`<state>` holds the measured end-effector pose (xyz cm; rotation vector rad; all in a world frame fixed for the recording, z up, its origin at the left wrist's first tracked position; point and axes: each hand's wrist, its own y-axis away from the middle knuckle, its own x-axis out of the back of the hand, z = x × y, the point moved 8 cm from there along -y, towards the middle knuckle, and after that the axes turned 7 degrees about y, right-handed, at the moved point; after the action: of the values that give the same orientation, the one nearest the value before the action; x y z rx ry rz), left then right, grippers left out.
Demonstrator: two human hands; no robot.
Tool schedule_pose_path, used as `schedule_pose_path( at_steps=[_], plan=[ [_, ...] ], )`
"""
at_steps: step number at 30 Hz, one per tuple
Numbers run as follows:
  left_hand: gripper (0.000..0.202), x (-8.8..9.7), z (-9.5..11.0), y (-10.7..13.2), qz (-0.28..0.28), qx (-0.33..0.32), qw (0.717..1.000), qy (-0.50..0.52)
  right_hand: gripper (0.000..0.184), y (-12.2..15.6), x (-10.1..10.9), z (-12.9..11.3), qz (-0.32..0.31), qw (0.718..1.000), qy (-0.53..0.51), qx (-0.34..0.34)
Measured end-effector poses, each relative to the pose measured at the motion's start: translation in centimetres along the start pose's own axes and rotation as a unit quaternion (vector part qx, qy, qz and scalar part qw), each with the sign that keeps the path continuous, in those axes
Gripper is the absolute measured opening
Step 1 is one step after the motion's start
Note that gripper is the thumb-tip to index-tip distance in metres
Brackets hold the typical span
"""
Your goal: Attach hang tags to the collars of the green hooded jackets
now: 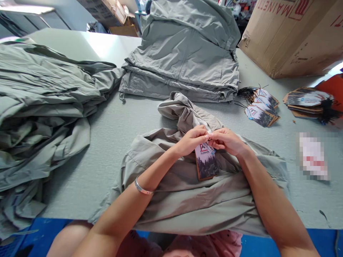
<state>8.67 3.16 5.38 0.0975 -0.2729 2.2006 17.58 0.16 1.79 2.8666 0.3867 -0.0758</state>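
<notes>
A hang tag (206, 160) with a forest picture and the word "Avalanche" dangles below my hands, its card backing brown at the edge. My left hand (191, 140) and my right hand (227, 141) meet above it, fingertips pinched together at its top, hiding any cord. Beneath them lies a grey-green nylon jacket (203, 203), spread on the table with its bunched collar or hood (184, 110) pointing away from me. A silver bangle (143, 186) circles my left wrist.
Folded jackets (182, 53) stack beyond my hands, and a loose heap of jackets (40, 107) lies at the left. Piles of hang tags (262, 109) with black cords sit on the pale green table (107, 157) at the right, below a large cardboard box (292, 35).
</notes>
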Motion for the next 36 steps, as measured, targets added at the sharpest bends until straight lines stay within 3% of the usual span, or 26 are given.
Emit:
schedule_pose_path(
  at_steps=[9,18,33,36],
  plan=[
    [0.032,-0.4,-0.4,-0.3,-0.022,0.035,0.998,0.054,0.030,-0.4,-0.6,0.3,0.016,0.999,-0.033,-0.009],
    [0.033,-0.7,-1.0,-0.2,0.014,0.055,0.986,0.154,0.034,-0.7,-0.8,0.7,-0.006,0.999,-0.031,-0.004],
    [0.040,-0.2,-1.9,0.0,0.057,0.060,0.982,0.172,0.031,-0.7,-0.2,1.0,-0.008,0.997,-0.071,-0.018],
    [0.041,0.5,-1.7,0.0,0.087,0.028,0.988,0.125,0.027,-0.7,0.5,1.1,0.010,0.995,-0.097,-0.014]
  ],
)
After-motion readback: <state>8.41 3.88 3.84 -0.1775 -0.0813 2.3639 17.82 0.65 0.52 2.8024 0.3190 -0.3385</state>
